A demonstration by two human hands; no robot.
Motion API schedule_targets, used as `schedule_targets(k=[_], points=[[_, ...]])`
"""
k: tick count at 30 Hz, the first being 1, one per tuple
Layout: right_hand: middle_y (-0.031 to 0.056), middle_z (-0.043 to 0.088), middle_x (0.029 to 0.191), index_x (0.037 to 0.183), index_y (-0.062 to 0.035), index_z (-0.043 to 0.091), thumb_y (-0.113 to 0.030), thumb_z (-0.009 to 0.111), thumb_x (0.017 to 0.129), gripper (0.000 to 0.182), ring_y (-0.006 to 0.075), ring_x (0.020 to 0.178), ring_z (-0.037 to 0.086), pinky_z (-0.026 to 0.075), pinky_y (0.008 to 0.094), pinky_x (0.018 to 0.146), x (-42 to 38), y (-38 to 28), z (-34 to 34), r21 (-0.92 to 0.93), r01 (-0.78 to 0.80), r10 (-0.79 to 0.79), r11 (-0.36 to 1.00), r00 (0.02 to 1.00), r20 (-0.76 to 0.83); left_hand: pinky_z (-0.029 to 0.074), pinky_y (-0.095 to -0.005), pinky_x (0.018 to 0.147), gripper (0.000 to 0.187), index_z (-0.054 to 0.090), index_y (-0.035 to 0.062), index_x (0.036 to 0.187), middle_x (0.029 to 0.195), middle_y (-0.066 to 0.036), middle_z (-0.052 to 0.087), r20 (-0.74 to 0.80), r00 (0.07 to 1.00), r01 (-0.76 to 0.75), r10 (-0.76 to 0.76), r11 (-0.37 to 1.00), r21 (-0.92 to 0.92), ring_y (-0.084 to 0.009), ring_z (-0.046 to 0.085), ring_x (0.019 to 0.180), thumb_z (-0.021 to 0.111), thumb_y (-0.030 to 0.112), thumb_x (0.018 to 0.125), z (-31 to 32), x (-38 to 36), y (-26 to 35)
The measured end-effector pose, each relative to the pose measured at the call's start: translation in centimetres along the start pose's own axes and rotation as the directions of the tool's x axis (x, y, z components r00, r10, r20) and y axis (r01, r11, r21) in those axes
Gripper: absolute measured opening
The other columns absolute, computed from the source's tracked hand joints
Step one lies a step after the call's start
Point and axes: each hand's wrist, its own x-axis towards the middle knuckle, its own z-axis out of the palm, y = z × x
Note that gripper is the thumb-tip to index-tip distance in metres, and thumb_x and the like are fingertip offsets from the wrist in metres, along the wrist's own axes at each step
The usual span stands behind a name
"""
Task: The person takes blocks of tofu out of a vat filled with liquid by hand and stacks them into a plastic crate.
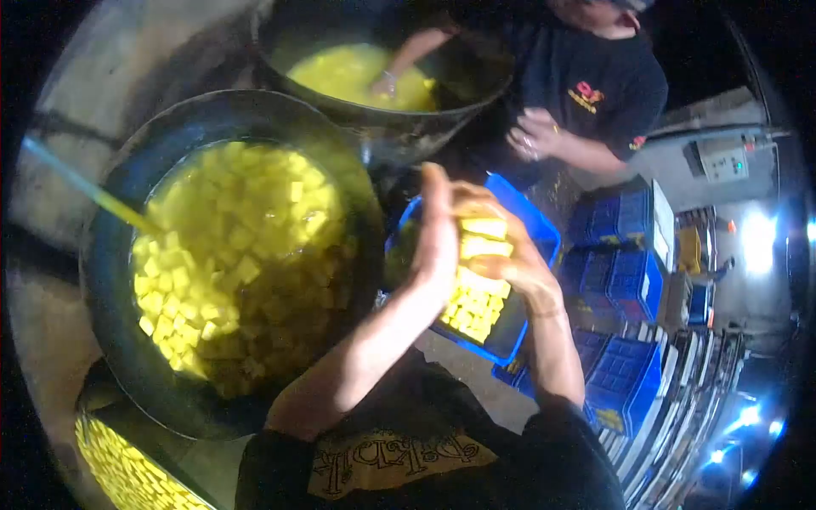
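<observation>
My left hand (436, 229) is upright, palm turned inward against the left side of a small stack of yellow tofu blocks (484, 238). My right hand (529, 259) curls round the same blocks from the right, its thumb across the lower ones. Both hands are over a blue crate (507, 350), where more tofu cubes (473, 313) lie in rows. Part of the crate is hidden behind my hands and wrists. To the left stands a large dark wok (106, 314), with many yellow tofu cubes (238, 229) in yellow liquid.
A long stick (85, 189) leans in the wok. A co-worker (586, 85) has one hand in another vat (382, 127) of yellow liquid. Blue crates (625, 285) are stacked at right, beside piled boards (680, 408). At lower left lies a tray of tofu (127, 467).
</observation>
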Motion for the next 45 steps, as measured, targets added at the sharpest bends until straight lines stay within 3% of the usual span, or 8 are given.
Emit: schedule_targets(k=[9,13,21,24,27,31,37,45], points=[[0.0099,0.054,0.116,0.122,-0.0035,0.049,-0.025,0.051,0.09,0.039,0.0246,0.102,0.054,0.049,0.0404,0.084,-14.1,29.8,-4.8,0.777,-0.298,0.685,0.555,0.693,-0.224,0.031,-0.0423,0.101,0.052,0.033,0.0041,0.136,0.135,-0.014,0.041,0.099,0.906,-0.402,0.412,0.763,0.506,-0.0245,0.04,0.124,0.037,0.036,0.095,-3.5,4.3,-2.0],[0.0137,0.066,0.093,0.105,-0.002,0.064,-0.042,0.053,0.086,0.045,0.0272,0.088,0.062,0.048,0.0309,0.076,-13.4,49.5,-2.1,-0.082,-0.759,0.622,0.645,0.585,-0.52,0.035,-0.0412,0.098,0.051,0.035,0.0037,0.134,0.133,-0.014,0.043,-0.031,0.867,-0.436,0.497,0.789,0.433,-0.0261,0.043,0.121,0.037,0.035,0.094,-5.4,2.8,1.6],[0.0185,0.054,0.112,0.109,-0.0019,0.055,-0.02,0.054,0.079,0.035,0.0353,0.108,0.048,0.035,0.0405,0.093,-11.3,42.9,-1.9,-0.761,-0.288,0.197,0.581,0.957,-0.212,0.042,-0.0333,0.091,0.041,0.043,0.0031,0.129,0.126,-0.013,0.051,0.101,0.744,-0.465,0.66,0.403,0.789,-0.021,0.051,0.113,0.043,0.023,0.093,-16.7,-2.1,12.7],[0.0223,0.064,0.084,0.091,-0.0034,0.06,-0.039,0.061,0.078,0.038,0.0376,0.082,0.061,0.048,0.0442,0.072,-9.0,39.0,-5.6,-0.741,-0.596,0.4,0.308,0.788,-0.468,0.045,-0.0326,0.085,0.041,0.048,0.0014,0.121,0.117,-0.014,0.056,-0.065,0.95,-0.035,0.305,0.312,0.95,-0.0227,0.056,0.102,0.057,0.019,0.085,-22.2,-3.6,11.4],[0.0161,0.062,0.076,0.089,-0.0026,0.057,-0.016,0.065,0.078,0.019,0.0311,0.072,0.061,0.048,0.0365,0.063,-0.4,17.9,-3.8,-0.737,-0.372,-0.079,0.564,0.864,-0.496,0.048,-0.0323,0.077,0.038,0.054,0.0008,0.109,0.098,-0.011,0.063,-0.25,0.96,0.234,0.124,0.129,0.964,-0.0234,0.059,0.087,0.066,0.018,0.078,-23.9,-5.4,5.6],[0.0129,0.064,0.076,0.095,-0.0039,0.056,-0.003,0.06,0.077,0.019,0.02,0.07,0.064,0.05,0.031,0.065,9.3,3.2,9.3,-0.562,0.258,-0.276,0.786,0.96,0.055,0.05,-0.0411,0.067,0.02,0.061,0.0022,0.093,0.088,-0.017,0.064,-0.06,0.997,0.017,-0.048,-0.624,0.781,-0.0295,0.063,0.076,0.053,0.017,0.084,-26.1,-5.8,0.2],[0.0222,0.064,0.089,0.106,0.0058,0.054,-0.017,0.062,0.077,0.038,0.0332,0.078,0.065,0.054,0.0384,0.07,19.3,13.9,20.1,-0.914,0.39,0.432,0.11,0.81,0.397,0.045,-0.0408,0.071,0.023,0.061,0.009,0.089,0.083,-0.012,0.06,0.43,0.781,-0.155,0.453,-0.527,0.836,-0.0259,0.057,0.078,0.045,0.025,0.088,-38.8,2.2,-11.8],[0.0195,0.06,0.106,0.114,0.0001,0.052,-0.025,0.058,0.08,0.043,0.0254,0.097,0.061,0.049,0.0385,0.085,23.2,17.3,20.7,-0.78,0.616,0.541,-0.105,0.694,0.475,0.045,-0.0412,0.068,0.021,0.06,0.008,0.096,0.079,-0.016,0.056,0.008,0.798,-0.116,0.602,0.141,0.983,-0.0308,0.055,0.074,0.055,0.021,0.08,-35.9,-1.2,-3.2]])
